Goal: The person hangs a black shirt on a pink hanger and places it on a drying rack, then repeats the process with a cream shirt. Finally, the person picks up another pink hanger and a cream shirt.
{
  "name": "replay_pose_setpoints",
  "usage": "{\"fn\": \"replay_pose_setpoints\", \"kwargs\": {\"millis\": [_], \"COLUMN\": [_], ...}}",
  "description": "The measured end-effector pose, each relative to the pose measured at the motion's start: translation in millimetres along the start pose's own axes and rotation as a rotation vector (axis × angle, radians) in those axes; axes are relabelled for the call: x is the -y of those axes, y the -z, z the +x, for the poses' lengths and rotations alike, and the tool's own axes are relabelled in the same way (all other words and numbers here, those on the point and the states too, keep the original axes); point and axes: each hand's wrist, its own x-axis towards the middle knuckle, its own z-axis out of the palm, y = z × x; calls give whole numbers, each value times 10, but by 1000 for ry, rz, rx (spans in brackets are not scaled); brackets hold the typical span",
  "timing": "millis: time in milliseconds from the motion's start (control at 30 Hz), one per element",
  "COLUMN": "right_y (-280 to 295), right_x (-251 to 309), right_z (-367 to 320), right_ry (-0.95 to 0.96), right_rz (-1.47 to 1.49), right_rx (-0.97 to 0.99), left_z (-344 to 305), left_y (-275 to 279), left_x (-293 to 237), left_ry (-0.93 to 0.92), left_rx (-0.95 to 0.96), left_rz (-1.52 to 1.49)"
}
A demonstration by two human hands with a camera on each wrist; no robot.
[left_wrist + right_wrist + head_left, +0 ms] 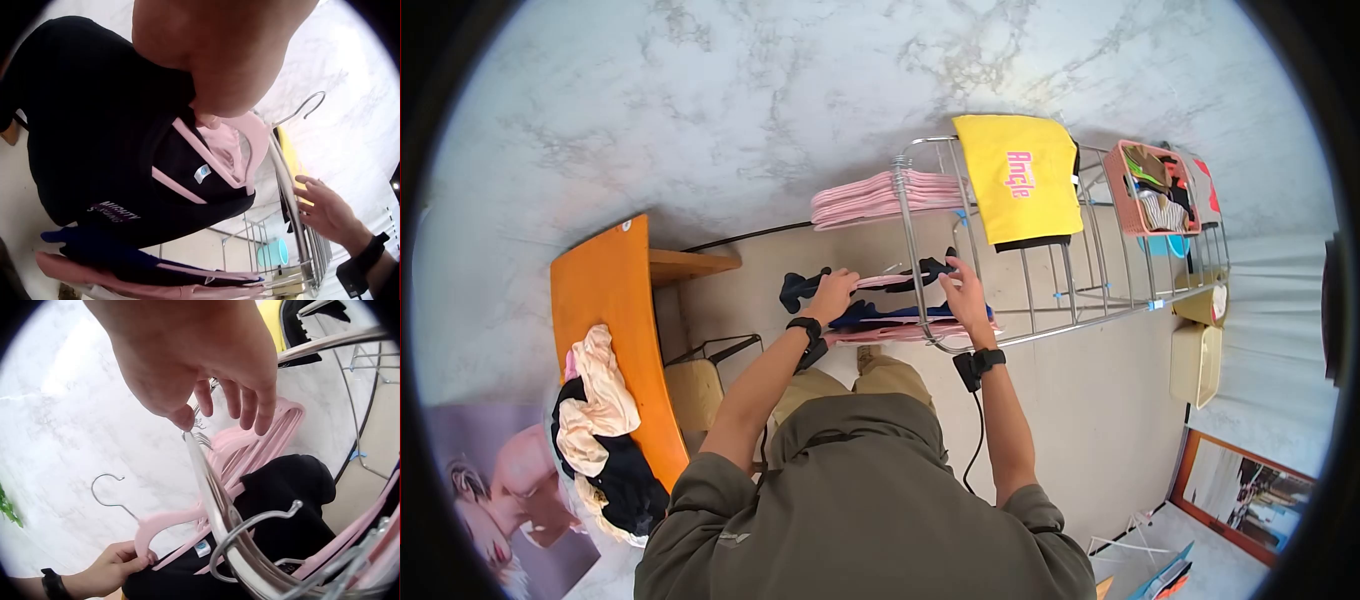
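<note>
My left hand [833,296] pinches one shoulder of a pink hanger [257,145] together with the cloth of a black T-shirt [106,119]. The shirt hangs on this hanger, with a small white label at the neck and lettering on the chest. The hanger's metal hook [107,490] points up, free of any rail. On the other side, my right hand [966,298] is beside the end of the metal drying rack [913,240], its fingers loosely bent and holding nothing. In the right wrist view it hovers over the rack's curved tube.
Pink hangers [865,200] hang in a bunch at the rack's far end. Blue and pink garments [144,275] hang on the near side. A yellow garment [1025,185] and a pink basket [1130,195] occupy the rack top. Left stands an orange table [605,290] with clothes.
</note>
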Motion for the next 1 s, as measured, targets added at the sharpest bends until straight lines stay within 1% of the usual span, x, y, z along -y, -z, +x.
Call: {"fn": "replay_pose_setpoints", "kwargs": {"millis": [100, 167, 233, 300, 433, 500, 567, 633, 700, 767, 833, 867, 900, 967, 1000], "right_y": [126, 199, 218, 227, 157, 86, -1, -105, -176, -336, -574, -696, -838, -1148, -1265], "right_x": [51, 132, 155, 166, 148, 196, 300, 373, 516, 664, 665, 674, 647, 541, 512], "right_z": [-153, -253, -332, -376, -357, -324, -279, -197, -99, 33, 240, 341, 461, 729, 870], "right_ry": [-30, -86, -97, -91, -139, -95, -80, -29, 6, -4, 175, 159, 174, 47, 62], "right_rz": [12, 41, 51, 61, 54, 54, 77, 86, 86, 108, 171, 250, 259, 483, 493], "right_rx": [1, 55, 26, 83, 119, 122, 130, 112, 108, 109, 97, 150, 158, 245, 260], "left_z": [69, 95, 132, 133, 64, 10, -62, -84, -173, -266, -384, -456, -525, -679, -783], "left_y": [-296, -487, -606, -703, -858, -902, -945, -955, -835, -668, -528, -445, -362, -143, -40], "left_x": [-42, -60, -100, -119, -74, -33, -27, -41, -82, -132, -62, -16, 30, 101, 176], "left_ry": [-53, -53, -47, -113, -78, -43, -25, -2, -11, 19, 31, 69, 110, 161, 241], "left_rx": [19, 28, 54, 26, 93, 183, 187, 233, 242, 257, 239, 247, 253, 230, 186], "left_rz": [-39, -73, -92, -103, -98, -117, -122, -167, -131, -203, -184, -221, -258, -259, -292]}}
